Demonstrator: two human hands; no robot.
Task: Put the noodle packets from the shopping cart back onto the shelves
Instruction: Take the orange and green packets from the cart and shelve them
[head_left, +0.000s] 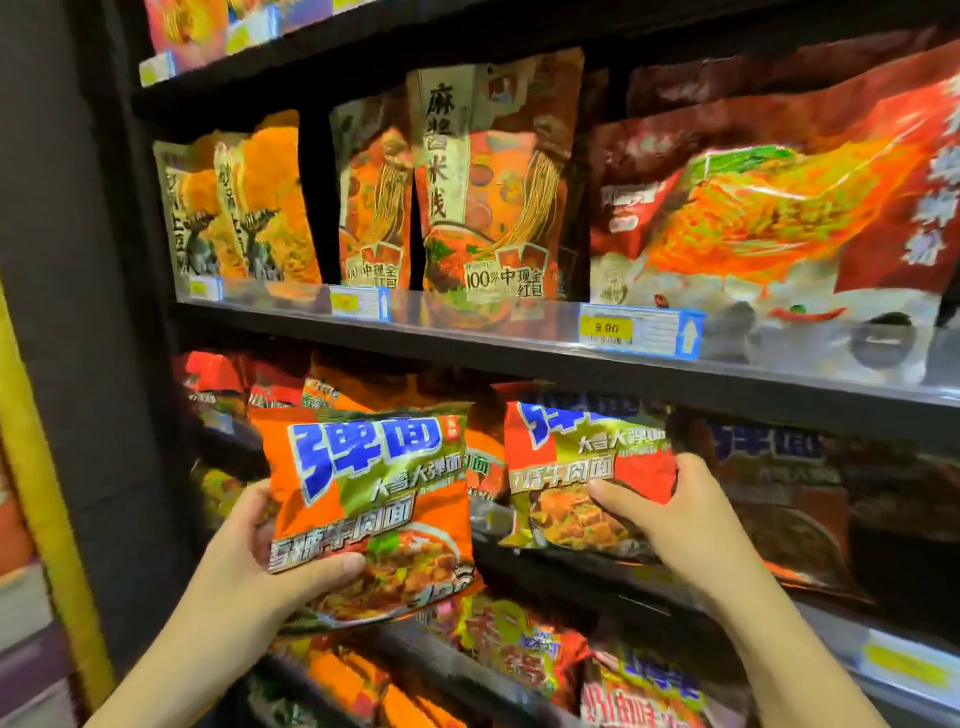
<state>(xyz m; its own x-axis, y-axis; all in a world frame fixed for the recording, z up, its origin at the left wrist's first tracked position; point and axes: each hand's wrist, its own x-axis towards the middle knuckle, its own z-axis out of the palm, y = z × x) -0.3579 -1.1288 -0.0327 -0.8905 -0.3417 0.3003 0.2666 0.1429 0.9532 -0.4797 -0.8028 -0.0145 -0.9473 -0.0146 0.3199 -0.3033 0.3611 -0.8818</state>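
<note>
The left hand (260, 540) grips an orange noodle packet (369, 514) by its lower left corner, thumb across the front and the other fingers curled behind, holding it clear of the shelving at about seven o'clock in the view. The right hand (670, 514) holds a red noodle packet (587, 473) at about five o'clock, thumb pressed on its face and fingers wrapped round its right edge; that packet sits at the lip of the middle shelf (571, 364), under the edge with the yellow price tag (607, 328), though whether its bottom already rests on the shelf cannot be told. The shopping cart is not in view. Judging from this, the red packet is the one nearer to being placed, and the orange one waits its turn. The main risk is a one-corner grip: the orange packet hangs from a single pinch and could swing or slip if the left hand moves quickly. The red packet could catch on the shelf lip or shove the dark packets (779, 493) at three o'clock out of line. Both wrappers look alike in lettering, so putting either in the wrong row is easy, and crowded stock below at six o'clock could be knocked loose by a forearm.
</note>
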